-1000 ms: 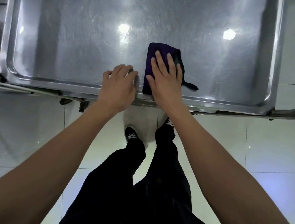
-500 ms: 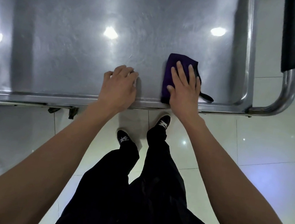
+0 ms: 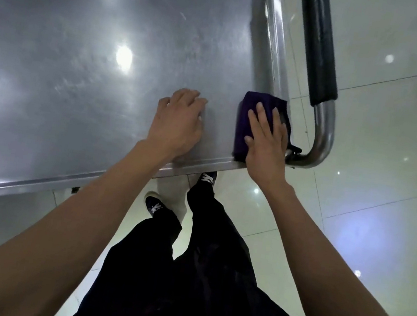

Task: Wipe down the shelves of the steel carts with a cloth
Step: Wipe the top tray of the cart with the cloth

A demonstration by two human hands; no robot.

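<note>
head view is showing the person's right hand [image 3: 264,141] pressing flat on a folded dark purple cloth [image 3: 250,121], with its fingers [image 3: 261,117] lying straight and together, not curled round the fabric. the cloth is sitting under and just beyond those fingers, in the near right corner of the brushed steel cart shelf [image 3: 94,66], touching the raised rim on the fingers' far side. a dark loop or tag of the cloth is trailing out by the little-finger side, near the curved chrome handle tube with a black foam grip [image 3: 322,66]. the left hand [image 3: 177,121] is resting on the shelf surface just inside the near rim, well to the thumb side of the right hand; its fingers are loosely bent and holding nothing, apparently steadying the cart.

the step in hand is looking like wiping the corner and edge. doing it well is probably meaning keeping the palm flat so the whole cloth is bearing down, working the fabric edge into the curved corner where grime gathers, then drawing overlapping strokes back across the shelf. the left hand is likely needing to be bracing firmly so the cart is not rolling on the glossy white tiled floor [image 3: 386,182].
</note>
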